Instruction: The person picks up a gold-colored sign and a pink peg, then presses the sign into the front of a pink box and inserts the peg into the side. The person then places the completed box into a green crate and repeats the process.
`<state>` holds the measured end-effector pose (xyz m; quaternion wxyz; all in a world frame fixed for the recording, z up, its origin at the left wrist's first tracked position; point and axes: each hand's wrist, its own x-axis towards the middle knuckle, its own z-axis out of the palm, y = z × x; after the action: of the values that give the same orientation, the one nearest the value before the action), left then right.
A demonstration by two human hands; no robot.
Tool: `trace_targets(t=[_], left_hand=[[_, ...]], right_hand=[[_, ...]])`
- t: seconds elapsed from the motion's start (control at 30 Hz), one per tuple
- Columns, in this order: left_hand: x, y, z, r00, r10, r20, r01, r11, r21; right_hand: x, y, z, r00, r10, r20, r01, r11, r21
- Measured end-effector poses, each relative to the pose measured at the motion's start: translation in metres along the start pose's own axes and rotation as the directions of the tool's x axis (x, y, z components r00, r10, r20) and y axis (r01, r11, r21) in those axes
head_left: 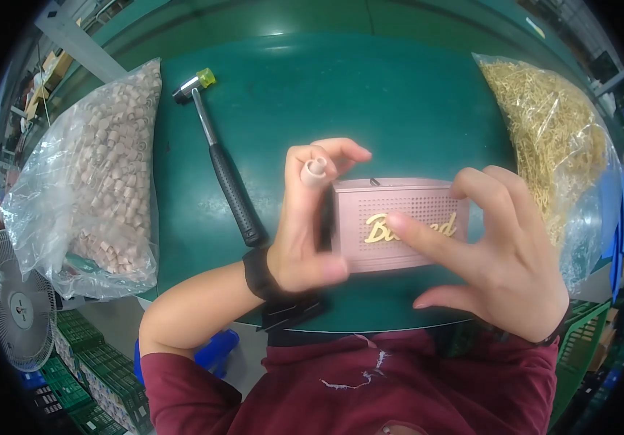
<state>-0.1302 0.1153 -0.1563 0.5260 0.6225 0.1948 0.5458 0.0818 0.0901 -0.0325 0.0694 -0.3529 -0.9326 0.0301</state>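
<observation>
Clock from the pink box.

Far out at 9–10: clear bag point(101, 181) of pale-pink plastic caps on the green table point(435, 109), plenty left in it.

Near 10: rubber mallet point(218, 163), yellow-green face and black face, handle pointing to 5. Lying loose, no hand on it.

At 9, just beside the box: left hand point(299, 210). Grip narrow, one pale-pink cap point(313, 171) held at the curled fingers; thumb at the box's 7–8 o'clock corner, contact hard to confirm. That cap is off the box.

Centre: pink perforated box point(388, 254), held above the table near its front edge, perforated face to the camera. Gold script lettering point(379, 230) sits across that face and reads as placed; can't tell if it's fully seated. Small dark detail on the top face near 11, too small to identify.

At 3–4: right hand point(504, 254). Grip wide, index tip over the lettering, other fingers by the 1–2 corner, thumb clear of the box.

Out at 2–3: clear bag point(544, 130) of small gold pieces, well stocked.

My read: lettering step done or nearly, cap not on.
</observation>
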Motion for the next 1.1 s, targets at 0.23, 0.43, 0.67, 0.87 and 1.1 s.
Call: trace_targets(t=[0.23,0.43,0.67,0.87,1.1], left_hand=[[0.015,0.043,0.03,0.869,-0.459,-0.182,0.406,0.874,-0.267],[0.013,0.057,0.037,0.848,-0.472,-0.24,0.45,0.882,-0.144],[0.014,0.053,0.035,0.809,-0.54,-0.233,0.52,0.842,-0.145],[0.016,0.036,0.034,0.798,-0.567,-0.205,0.576,0.817,-0.022],[0.018,0.017,0.031,0.826,-0.518,-0.223,0.546,0.834,0.086]], right_hand=[[-0.016,0.014,-0.017,0.999,-0.038,-0.039,0.044,0.983,0.176],[-0.021,0.038,-0.002,0.965,0.227,-0.13,-0.068,0.696,0.715],[-0.015,0.036,0.047,0.927,0.297,0.229,-0.276,0.127,0.953],[-0.011,0.037,0.065,0.889,0.333,0.315,-0.259,-0.201,0.945],[-0.002,0.037,0.085,0.859,0.369,0.356,-0.213,-0.375,0.902]])
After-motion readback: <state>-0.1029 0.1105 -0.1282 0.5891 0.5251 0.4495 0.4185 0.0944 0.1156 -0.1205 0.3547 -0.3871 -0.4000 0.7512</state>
